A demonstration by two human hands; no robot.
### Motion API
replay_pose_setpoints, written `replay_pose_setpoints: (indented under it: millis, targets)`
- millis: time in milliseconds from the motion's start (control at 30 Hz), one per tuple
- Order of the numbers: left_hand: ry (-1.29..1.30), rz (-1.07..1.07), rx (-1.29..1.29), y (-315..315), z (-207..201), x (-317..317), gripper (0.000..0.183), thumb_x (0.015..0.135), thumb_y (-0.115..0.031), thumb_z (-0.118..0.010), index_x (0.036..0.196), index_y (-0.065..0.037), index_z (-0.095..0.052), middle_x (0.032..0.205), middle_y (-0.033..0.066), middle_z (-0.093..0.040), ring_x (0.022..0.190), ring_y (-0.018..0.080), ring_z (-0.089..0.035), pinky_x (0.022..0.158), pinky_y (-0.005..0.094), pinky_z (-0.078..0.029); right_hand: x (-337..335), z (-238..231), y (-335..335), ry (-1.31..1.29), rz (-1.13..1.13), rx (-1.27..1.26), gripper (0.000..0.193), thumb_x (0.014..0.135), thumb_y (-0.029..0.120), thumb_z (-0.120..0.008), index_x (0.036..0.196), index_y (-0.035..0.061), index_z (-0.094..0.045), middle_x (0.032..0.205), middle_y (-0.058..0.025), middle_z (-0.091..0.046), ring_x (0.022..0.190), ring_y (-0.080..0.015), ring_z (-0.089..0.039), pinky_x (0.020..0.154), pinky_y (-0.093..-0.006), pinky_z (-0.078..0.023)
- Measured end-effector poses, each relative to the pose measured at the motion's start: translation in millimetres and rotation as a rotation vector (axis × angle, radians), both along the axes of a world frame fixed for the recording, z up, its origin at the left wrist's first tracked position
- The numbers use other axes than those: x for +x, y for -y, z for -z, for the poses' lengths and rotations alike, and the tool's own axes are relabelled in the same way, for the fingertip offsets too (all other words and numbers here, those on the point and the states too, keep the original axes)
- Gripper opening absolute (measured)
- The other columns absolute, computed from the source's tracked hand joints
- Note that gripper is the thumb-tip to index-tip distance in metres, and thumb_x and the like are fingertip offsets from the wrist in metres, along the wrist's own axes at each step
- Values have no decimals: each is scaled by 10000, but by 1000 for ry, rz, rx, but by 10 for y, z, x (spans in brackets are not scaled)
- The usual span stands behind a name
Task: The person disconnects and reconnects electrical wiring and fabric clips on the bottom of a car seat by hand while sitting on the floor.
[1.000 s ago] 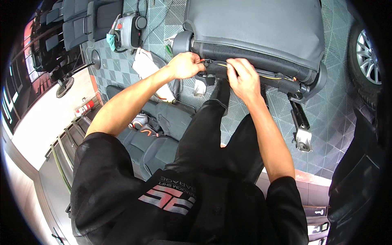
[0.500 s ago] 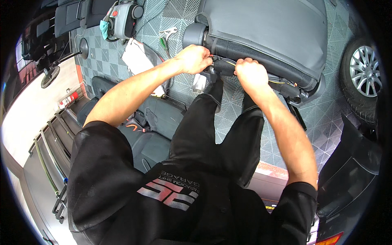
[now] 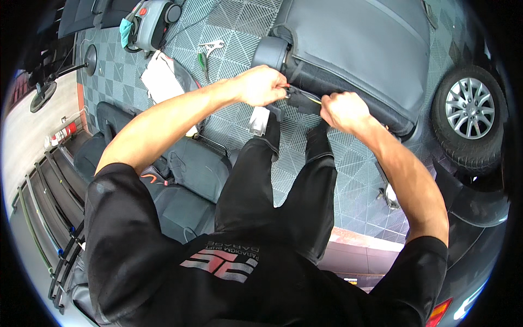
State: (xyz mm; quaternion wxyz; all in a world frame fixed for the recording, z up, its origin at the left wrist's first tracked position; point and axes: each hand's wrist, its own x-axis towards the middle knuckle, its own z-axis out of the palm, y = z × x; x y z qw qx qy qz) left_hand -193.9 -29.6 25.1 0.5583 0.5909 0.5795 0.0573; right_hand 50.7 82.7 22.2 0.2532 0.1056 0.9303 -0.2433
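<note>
A grey seat (image 3: 357,46) lies at the upper right, its near edge toward me. Thin wires (image 3: 306,95), one yellow, stretch along that edge between my hands. My left hand (image 3: 260,86) is closed on the wires' left end, where a small orange-red bit shows by the fingertips. To the right, my right hand (image 3: 344,111) is wrapped round the same wires, knuckles up. A dark flap (image 3: 302,103) hangs just below the wires. What lies inside each fist is hidden.
Green-handled pliers (image 3: 204,65) and a pale metal tool (image 3: 212,46) lie on the tiled floor. A silvery box (image 3: 259,121) is by my left foot. More dark seats (image 3: 199,166) stand at left; a wheel (image 3: 471,106) at right. A grey machine (image 3: 152,27) stands at the far left.
My view has shifted, and more of the wheel shows. Both hands keep their grip on the wires, with a slightly wider gap between them.
</note>
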Motion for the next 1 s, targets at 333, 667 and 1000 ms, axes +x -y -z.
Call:
replay_pose_setpoints:
  millis: [333, 667, 1000]
  targets:
    - [-198, 176, 138, -80, -160, 136, 229, 871, -236, -592, 836, -10, -602, 662, 183, -611, 666, 364, -648, 647, 477, -500, -557, -148, 70, 371, 161, -29, 351, 867, 398, -695, 1026, 89, -740, 977, -131, -731, 948, -298, -714, 818, -402, -573]
    - [-246, 271, 141, -170, -141, 43, 222, 885, -259, -610, 882, -37, -628, 645, 161, -620, 671, 373, -652, 635, 473, -503, -492, -179, -82, 402, -127, -84, 222, 863, 106, -589, 1030, 63, -728, 1025, -156, -720, 982, -329, -700, 852, -420, -572]
    - [34, 103, 117, -86, -90, -31, 213, 883, -204, -615, 801, -16, -561, 567, 162, -513, 536, 349, -560, 550, 443, -432, -76, 70, -80, 7, -34, -66, 248, 903, 234, -560, 805, 22, -644, 719, -165, -687, 693, -355, -698, 676, -452, -578]
